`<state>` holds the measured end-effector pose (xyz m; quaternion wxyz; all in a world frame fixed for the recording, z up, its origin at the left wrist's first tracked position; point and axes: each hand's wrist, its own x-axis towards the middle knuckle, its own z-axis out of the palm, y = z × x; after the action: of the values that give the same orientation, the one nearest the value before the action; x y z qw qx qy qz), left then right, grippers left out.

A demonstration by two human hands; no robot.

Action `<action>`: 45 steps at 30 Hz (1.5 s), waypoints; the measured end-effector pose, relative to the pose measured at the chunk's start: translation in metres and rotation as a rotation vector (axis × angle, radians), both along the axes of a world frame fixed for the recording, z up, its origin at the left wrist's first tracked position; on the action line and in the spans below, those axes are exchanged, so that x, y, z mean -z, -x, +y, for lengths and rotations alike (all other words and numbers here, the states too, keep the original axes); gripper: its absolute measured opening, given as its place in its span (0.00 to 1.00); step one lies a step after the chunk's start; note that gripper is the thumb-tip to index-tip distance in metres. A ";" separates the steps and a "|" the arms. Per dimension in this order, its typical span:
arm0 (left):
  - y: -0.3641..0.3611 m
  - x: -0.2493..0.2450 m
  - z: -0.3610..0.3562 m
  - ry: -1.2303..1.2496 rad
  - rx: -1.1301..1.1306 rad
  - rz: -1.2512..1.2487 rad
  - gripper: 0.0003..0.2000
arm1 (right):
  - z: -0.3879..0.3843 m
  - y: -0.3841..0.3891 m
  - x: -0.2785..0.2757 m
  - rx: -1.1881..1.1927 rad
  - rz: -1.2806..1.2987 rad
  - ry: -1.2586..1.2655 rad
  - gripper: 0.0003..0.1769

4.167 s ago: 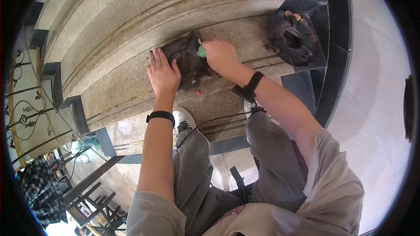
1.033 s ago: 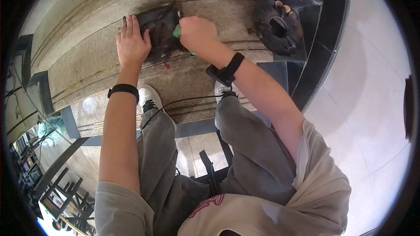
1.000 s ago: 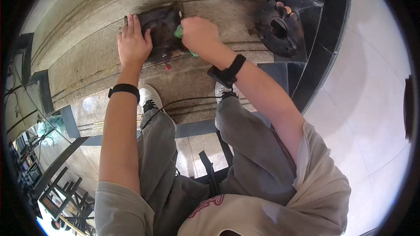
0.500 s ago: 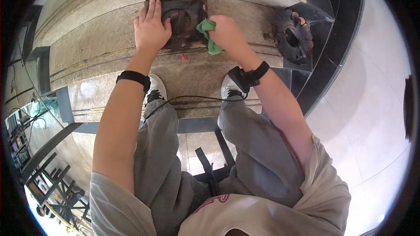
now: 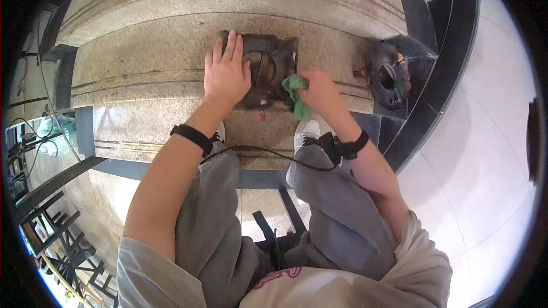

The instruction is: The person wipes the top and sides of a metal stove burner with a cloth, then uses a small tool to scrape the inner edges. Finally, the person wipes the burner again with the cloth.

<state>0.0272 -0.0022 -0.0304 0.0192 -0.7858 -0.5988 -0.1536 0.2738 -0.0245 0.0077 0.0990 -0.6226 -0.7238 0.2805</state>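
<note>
A dark, squarish carved block (image 5: 274, 68) with a round recess lies on the stone step (image 5: 165, 57). Flat on the block's left side rests my left hand (image 5: 225, 77), its fingers stretched out. My right hand (image 5: 322, 91) is closed around a crumpled green cloth (image 5: 297, 94), and the cloth is against the block's right edge. Part of the cloth hangs below the fingers. A small red thing (image 5: 261, 116) shows at the block's near edge, too small to name.
A dark carved piece with a hole (image 5: 391, 77) sits at the right end of the step. Black stone edging (image 5: 419, 111) borders the pale tiled floor (image 5: 451, 194). A black cable (image 5: 257, 148) crosses above my shoes. Dark racks (image 5: 63, 234) stand at the lower left.
The view has shifted, so the block and both hands appear lower and farther right. My left hand stays on the block; my right hand still grips the cloth at its right edge.
</note>
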 end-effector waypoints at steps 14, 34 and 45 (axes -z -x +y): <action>0.000 0.012 -0.025 -0.021 0.013 -0.025 0.33 | -0.028 0.013 -0.011 0.113 -0.076 0.074 0.15; 0.000 0.014 -0.027 -0.082 0.007 -0.011 0.32 | -0.013 0.011 0.004 0.089 -0.095 -0.069 0.14; -0.002 0.016 -0.027 -0.112 -0.001 0.027 0.32 | -0.007 0.014 0.019 -0.030 -0.190 -0.436 0.07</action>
<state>0.0292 -0.0289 -0.0467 0.0712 -0.7851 -0.5895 -0.1762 0.2600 -0.0310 -0.0113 0.1583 -0.5994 -0.7824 0.0594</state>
